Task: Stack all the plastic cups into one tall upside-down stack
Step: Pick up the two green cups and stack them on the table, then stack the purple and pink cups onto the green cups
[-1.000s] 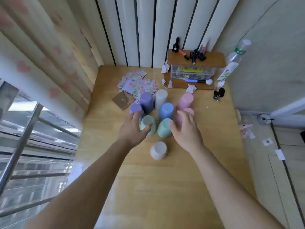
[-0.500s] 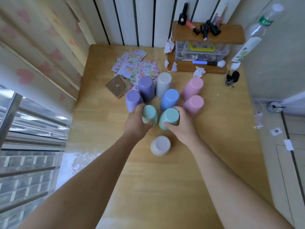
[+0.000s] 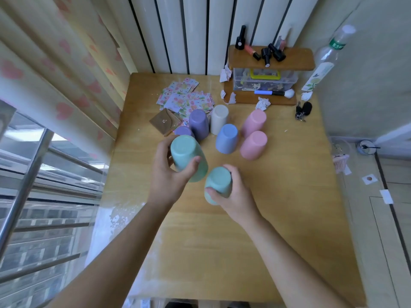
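Observation:
My left hand (image 3: 169, 176) grips a mint-green cup (image 3: 186, 156), upside down and lifted off the wooden table (image 3: 289, 196). My right hand (image 3: 238, 196) grips a second mint-green cup (image 3: 219, 183), also upside down, just to the right and nearer to me. Behind them stand more upside-down cups: a purple cup (image 3: 198, 125), a smaller-looking purple cup (image 3: 183, 131) half hidden by the lifted one, a cream cup (image 3: 219, 118), a blue cup (image 3: 226, 138) and two pink cups (image 3: 254, 122) (image 3: 254, 144). The pale cup seen earlier at the front is out of sight.
Patterned cards (image 3: 184, 98) and a brown wallet (image 3: 164, 122) lie behind the cups at the left. A wooden shelf (image 3: 271, 56) with nail polish bottles stands over a clear box (image 3: 264, 78) at the back right, with keys (image 3: 302, 111) and a plastic bottle (image 3: 329, 54) nearby.
Both hands closed on the two green cups. The left raised its cup; the right brought its cup toward me, over the spot where the pale front cup stood, now hidden.

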